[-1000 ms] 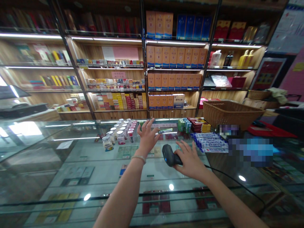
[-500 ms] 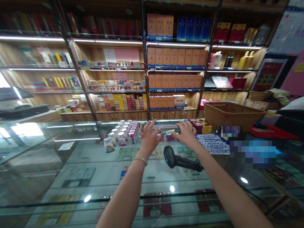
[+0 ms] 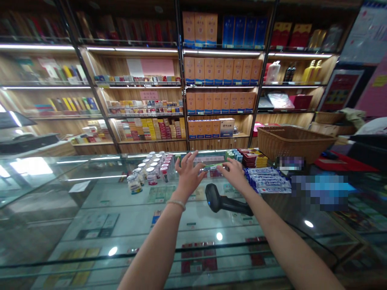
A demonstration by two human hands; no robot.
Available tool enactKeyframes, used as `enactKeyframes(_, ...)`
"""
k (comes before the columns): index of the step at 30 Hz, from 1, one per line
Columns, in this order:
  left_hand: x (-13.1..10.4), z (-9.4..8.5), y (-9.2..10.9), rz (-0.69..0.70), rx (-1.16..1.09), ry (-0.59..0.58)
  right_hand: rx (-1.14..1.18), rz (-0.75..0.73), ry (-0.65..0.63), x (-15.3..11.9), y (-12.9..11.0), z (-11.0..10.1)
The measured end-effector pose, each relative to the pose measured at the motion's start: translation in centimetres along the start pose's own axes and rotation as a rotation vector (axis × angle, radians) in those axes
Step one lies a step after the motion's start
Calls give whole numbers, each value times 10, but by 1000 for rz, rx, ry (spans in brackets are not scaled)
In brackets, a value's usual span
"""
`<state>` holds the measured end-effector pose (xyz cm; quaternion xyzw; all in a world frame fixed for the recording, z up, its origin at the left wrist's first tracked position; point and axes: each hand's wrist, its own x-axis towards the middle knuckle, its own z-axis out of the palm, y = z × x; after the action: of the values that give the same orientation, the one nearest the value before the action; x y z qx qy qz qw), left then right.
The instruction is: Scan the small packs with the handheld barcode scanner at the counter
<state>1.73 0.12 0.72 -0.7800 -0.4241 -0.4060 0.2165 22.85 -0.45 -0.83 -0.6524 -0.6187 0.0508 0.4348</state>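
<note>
One slim green pack (image 3: 213, 166) centred

It sits between left hand (image 3: 189, 174) and right hand (image 3: 235, 174), fingertips at either end; whether they clamp it, I cannot tell. One scanner (image 3: 227, 202) lies nearer. Beyond: one wicker basket (image 3: 292, 141), four blue boxes (image 3: 240, 32), two gold bottles (image 3: 308, 76).

Dark Chinese characters on a pale box (image 3: 226, 129) on a low shelf, apparently 洋河大曲, 2 lines of Chinese writing on a small pink sign (image 3: 149, 95), too blurred to read, lettering on orange boxes (image 3: 208, 104) and blue-and-white packets (image 3: 267, 182), illegible.
</note>
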Motion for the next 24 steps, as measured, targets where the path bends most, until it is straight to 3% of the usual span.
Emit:
enactKeyframes(6,2,-2,5,-18,-1,-34,62,-62,41,1,4,-1)
enactKeyframes(11,3,-4,6,-18,-28,-57,-12,-209,81,-4,-5,-13)
enactKeyframes(24,6,-1,13,-52,-137,-157,-87,-399,-48,-15,-17,-23)
